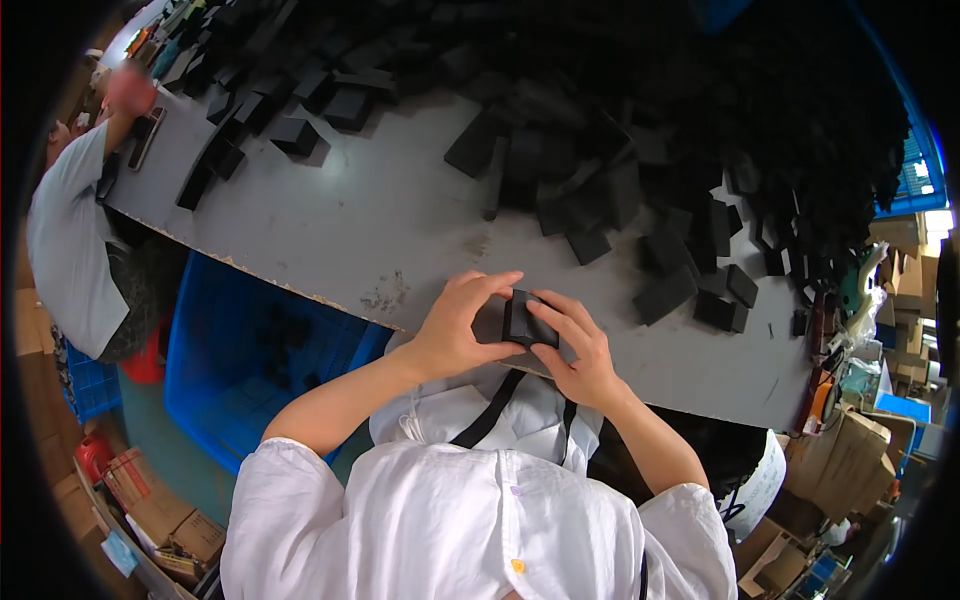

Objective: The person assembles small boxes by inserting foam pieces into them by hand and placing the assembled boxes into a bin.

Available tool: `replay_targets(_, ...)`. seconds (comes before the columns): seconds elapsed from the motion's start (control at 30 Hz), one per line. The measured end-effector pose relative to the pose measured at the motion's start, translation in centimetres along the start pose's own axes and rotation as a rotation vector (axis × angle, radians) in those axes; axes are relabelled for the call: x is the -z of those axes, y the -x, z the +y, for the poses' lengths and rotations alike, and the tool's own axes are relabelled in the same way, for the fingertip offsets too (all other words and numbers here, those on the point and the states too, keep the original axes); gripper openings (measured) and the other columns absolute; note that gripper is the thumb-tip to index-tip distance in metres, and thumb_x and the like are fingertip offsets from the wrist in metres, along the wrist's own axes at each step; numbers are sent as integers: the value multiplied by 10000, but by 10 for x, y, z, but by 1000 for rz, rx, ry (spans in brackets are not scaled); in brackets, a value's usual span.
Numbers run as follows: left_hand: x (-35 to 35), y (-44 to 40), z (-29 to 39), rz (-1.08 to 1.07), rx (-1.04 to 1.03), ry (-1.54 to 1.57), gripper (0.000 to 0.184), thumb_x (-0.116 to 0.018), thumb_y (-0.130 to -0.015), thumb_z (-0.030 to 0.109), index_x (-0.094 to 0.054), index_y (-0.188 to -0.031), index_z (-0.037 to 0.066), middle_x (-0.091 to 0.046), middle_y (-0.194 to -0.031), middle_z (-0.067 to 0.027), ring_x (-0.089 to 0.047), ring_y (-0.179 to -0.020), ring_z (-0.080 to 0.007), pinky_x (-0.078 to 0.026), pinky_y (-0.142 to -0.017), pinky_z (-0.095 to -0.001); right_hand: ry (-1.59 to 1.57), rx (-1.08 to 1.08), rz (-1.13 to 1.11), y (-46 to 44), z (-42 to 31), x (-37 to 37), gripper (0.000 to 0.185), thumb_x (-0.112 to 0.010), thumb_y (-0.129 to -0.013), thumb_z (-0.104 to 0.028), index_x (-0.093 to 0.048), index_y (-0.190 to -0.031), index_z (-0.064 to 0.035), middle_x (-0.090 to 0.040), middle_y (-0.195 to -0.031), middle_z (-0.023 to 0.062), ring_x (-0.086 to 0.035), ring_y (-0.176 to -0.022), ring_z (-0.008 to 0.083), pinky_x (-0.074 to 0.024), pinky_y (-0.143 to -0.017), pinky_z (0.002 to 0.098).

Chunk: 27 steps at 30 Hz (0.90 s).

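Observation:
A small black block (pixel 518 322) is held between my two hands just above the front edge of the grey table (pixel 370 220). My left hand (pixel 462 322) grips its left side, with thumb below and fingers above. On the right side, my right hand (pixel 577 345) has its fingertips over the block's top face and its thumb at the lower edge. Beyond my hands, loose black blocks (pixel 665 290) lie on the table, the closest ones to the upper right.
A large heap of black pieces (pixel 640 80) covers the table's back and right. A blue bin (pixel 240 350) stands below the edge at left, some black pieces inside. Another person (pixel 75 220) is at the far left. Cardboard boxes (pixel 840 460) stand at right.

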<state>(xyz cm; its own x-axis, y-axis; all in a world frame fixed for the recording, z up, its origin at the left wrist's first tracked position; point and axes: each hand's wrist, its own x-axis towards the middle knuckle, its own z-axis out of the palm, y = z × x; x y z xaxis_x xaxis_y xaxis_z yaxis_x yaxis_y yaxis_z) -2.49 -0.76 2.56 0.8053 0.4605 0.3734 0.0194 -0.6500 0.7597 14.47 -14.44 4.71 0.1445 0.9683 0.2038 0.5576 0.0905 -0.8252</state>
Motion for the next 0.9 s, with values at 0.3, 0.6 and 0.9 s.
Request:
replay_targets(0.3, 10, 0, 11, -37, 129, 158, 627, -839, -636, 12, -615, -1217, 78, -598, -1101, -134, -615, -997, -302, -507, -869, -370, -905, -261, 453, 17, -3, 21, 474, -504, -1038, -147, -364, -1475, -31, -558, -1327, 121, -574, -1159, 192, -435, -1043, 371)
replay_targets(0.6, -23, -10, 9, -176, -40, 53, 472, -792, -653, -38, -638, -1086, 67, -581, -1158, -138, -594, -1038, -329, -500, -869, -389, -1483, -308, 1263, 169, 8, 67, 460, -352, -1051, -340, -482, -1368, -33, -577, -1312, 171, -588, -1095, 303, -468, -986, 447)
replay_targets(0.9, -34, -21, 12, -252, -76, -10, 470, -822, -647, 13, -644, -1080, 56, -595, -1167, -134, -580, -1072, -341, -484, -908, -406, 30, -898, 1793, 329, 103, 161, 549, -613, -952, -231, -436, -1425, -17, -483, -1446, 166, -484, -1311, 260, -403, -1062, 375)
